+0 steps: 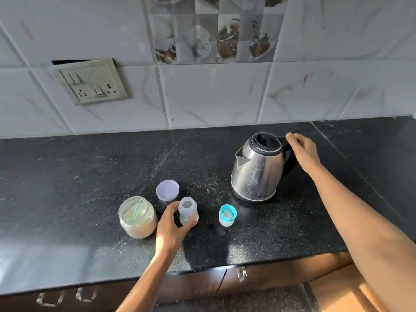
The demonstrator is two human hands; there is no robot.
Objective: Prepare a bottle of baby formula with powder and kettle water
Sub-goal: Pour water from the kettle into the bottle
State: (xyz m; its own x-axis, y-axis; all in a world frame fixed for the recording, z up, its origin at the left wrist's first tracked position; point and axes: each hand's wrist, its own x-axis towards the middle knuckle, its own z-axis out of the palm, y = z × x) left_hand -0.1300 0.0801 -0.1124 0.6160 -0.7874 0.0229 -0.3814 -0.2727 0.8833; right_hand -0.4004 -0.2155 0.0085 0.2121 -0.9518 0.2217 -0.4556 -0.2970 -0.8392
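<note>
An open baby bottle (188, 210) stands upright on the black counter (90, 176), and my left hand (171, 226) grips it from the left side. A steel kettle (258, 170) with a black lid stands at the right. My right hand (302, 152) holds its black handle. Left of the bottle is an open jar of powder (137, 218) with a green scoop (136, 212) lying inside. The jar's pale lid (167, 190) lies behind the bottle. The bottle's teal cap with teat (227, 215) stands to the right of the bottle.
A tiled wall with a switch and socket panel (92, 82) rises behind the counter. The counter's front edge (202, 270) runs above dark drawers with metal handles. A seam in the stone runs behind the kettle at the right.
</note>
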